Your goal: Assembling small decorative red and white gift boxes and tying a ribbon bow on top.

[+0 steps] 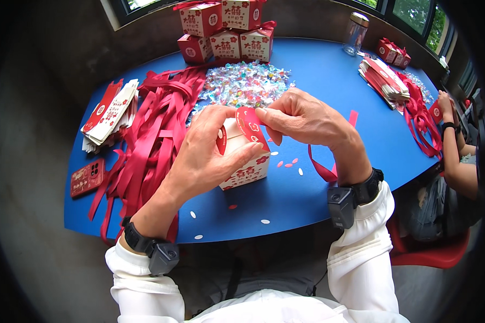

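A small red-and-white gift box (247, 171) with printed flowers stands on the blue table in front of me. My left hand (207, 148) is closed round its upper part, with the thumb across the front and the fingers on the far left side. My right hand (299, 118) pinches at the red top flap (248, 123) near its right edge, thumb and forefinger together. A red ribbon (322, 168) loops on the table beside my right wrist. Part of it lies behind that wrist, so I cannot see whether it reaches the box.
A heap of red ribbons (156, 118) lies left, beside flat folded cartons (110, 114) and a red phone (88, 178). Behind are wrapped candies (242, 83) and stacked finished boxes (226, 44). A glass jar (355, 35) stands far right; a person's hands (446, 107) work there.
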`<act>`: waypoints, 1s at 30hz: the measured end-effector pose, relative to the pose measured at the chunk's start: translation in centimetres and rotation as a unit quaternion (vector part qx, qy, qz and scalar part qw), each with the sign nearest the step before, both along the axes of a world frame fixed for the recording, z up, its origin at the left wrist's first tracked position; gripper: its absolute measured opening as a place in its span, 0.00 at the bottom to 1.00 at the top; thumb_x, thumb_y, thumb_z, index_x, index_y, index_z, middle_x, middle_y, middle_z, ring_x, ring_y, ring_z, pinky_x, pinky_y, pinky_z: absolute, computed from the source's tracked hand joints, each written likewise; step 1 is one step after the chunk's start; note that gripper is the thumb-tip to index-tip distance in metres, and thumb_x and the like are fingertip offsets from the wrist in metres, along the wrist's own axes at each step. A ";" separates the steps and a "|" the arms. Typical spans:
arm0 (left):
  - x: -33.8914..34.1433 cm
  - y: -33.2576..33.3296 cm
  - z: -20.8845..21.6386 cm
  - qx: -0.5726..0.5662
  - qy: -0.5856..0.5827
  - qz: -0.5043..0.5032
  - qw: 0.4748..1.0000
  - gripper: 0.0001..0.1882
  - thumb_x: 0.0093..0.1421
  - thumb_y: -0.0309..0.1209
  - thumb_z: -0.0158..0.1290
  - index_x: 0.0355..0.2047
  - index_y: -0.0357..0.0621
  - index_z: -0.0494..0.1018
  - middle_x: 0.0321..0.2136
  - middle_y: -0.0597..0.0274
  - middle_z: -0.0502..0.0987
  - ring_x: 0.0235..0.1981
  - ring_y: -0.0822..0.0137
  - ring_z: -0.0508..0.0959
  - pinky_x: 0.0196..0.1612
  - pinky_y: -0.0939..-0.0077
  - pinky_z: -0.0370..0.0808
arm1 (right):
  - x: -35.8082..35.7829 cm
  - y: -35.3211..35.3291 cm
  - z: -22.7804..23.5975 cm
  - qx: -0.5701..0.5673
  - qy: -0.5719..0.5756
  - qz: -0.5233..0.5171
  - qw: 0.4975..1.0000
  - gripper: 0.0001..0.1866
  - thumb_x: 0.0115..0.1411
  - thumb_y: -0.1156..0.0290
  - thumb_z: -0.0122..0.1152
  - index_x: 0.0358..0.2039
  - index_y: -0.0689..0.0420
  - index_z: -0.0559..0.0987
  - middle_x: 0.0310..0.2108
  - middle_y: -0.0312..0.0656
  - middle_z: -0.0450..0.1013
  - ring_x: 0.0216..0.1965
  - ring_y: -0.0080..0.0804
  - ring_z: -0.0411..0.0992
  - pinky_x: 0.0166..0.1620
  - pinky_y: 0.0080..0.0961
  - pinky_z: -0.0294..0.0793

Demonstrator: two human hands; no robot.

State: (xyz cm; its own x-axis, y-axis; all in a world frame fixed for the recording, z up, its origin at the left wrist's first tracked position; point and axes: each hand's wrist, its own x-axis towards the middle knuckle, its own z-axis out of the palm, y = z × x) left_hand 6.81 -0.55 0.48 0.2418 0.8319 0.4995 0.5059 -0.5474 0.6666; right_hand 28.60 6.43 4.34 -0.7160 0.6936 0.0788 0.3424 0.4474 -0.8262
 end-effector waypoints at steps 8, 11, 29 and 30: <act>-0.3 0.0 0.2 -0.013 0.057 -0.016 0.998 0.28 0.60 0.37 0.65 0.54 0.35 0.70 0.47 0.55 0.71 0.50 0.63 0.75 0.54 0.69 0.73 | -0.4 -0.7 0.5 0.052 -0.024 -0.024 0.998 0.25 0.64 0.57 0.54 0.15 0.62 0.77 0.10 0.35 0.65 0.15 0.21 0.62 0.20 0.28 0.61; -0.1 -0.1 -0.1 0.023 0.002 -0.005 1.000 0.27 0.56 0.45 0.67 0.47 0.37 0.74 0.39 0.52 0.74 0.44 0.55 0.75 0.48 0.62 0.70 | -0.6 -0.8 0.5 0.060 -0.016 -0.034 0.998 0.24 0.63 0.59 0.55 0.16 0.63 0.76 0.10 0.35 0.63 0.15 0.21 0.61 0.20 0.29 0.60; -0.3 0.4 -0.5 -0.190 -0.280 -0.080 0.938 0.11 0.68 0.36 0.57 0.41 0.39 0.78 0.32 0.69 0.74 0.30 0.82 0.75 0.30 0.85 0.70 | -1.0 -1.2 0.4 0.063 -0.003 0.003 0.998 0.26 0.69 0.57 0.54 0.17 0.61 0.77 0.12 0.29 0.63 0.16 0.15 0.58 0.20 0.23 0.55; -0.3 0.3 -0.4 -0.189 -0.285 -0.081 0.936 0.11 0.68 0.36 0.57 0.41 0.40 0.78 0.30 0.69 0.75 0.29 0.82 0.75 0.29 0.85 0.70 | -1.0 -1.3 0.6 0.066 -0.004 0.006 0.998 0.26 0.69 0.57 0.54 0.17 0.61 0.77 0.12 0.29 0.64 0.16 0.15 0.59 0.20 0.23 0.55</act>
